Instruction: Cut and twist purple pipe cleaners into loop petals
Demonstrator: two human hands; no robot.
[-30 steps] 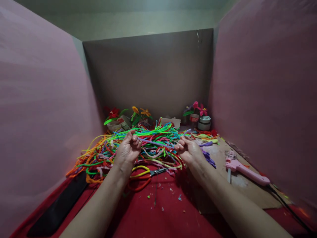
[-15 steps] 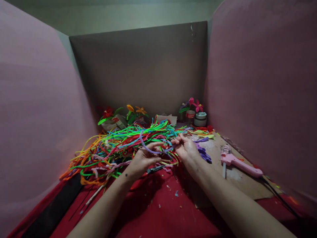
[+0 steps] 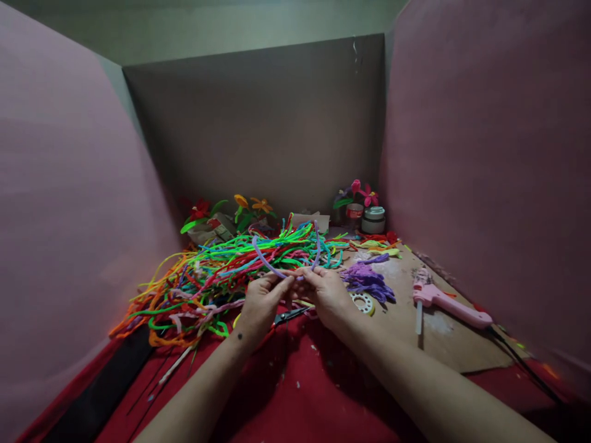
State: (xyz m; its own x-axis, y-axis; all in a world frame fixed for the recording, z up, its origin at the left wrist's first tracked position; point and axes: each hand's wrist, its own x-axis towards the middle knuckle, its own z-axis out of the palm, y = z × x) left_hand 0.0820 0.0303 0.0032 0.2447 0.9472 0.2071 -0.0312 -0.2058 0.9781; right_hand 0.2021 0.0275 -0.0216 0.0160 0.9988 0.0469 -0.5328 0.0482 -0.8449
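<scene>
Both hands have come together since half a second ago: left hand (image 3: 263,304) was loose-fingered back then, and now it's up against my right hand (image 3: 327,295), fingertips clamped on the same purple strip (image 3: 272,267). So, biggest stuff first: red cloth (image 3: 295,400) covers the near side of the big pile of fuzzy strips (image 3: 226,264). Cardboard (image 3: 462,354) sits right of the pile, and the pink glue gun (image 3: 457,307) is lying on that, well off the pile's right side. Purple bundle (image 3: 369,283) is just beside the pile on the right. Scissors (image 3: 290,315) show mostly as blades along the pile's front edge, and the white ring (image 3: 368,306) is near its front right corner. As for my strip, it's above the pile's near edge, bent into a U: low middle at my fingertips, both ends sticking up past the grip.
</scene>
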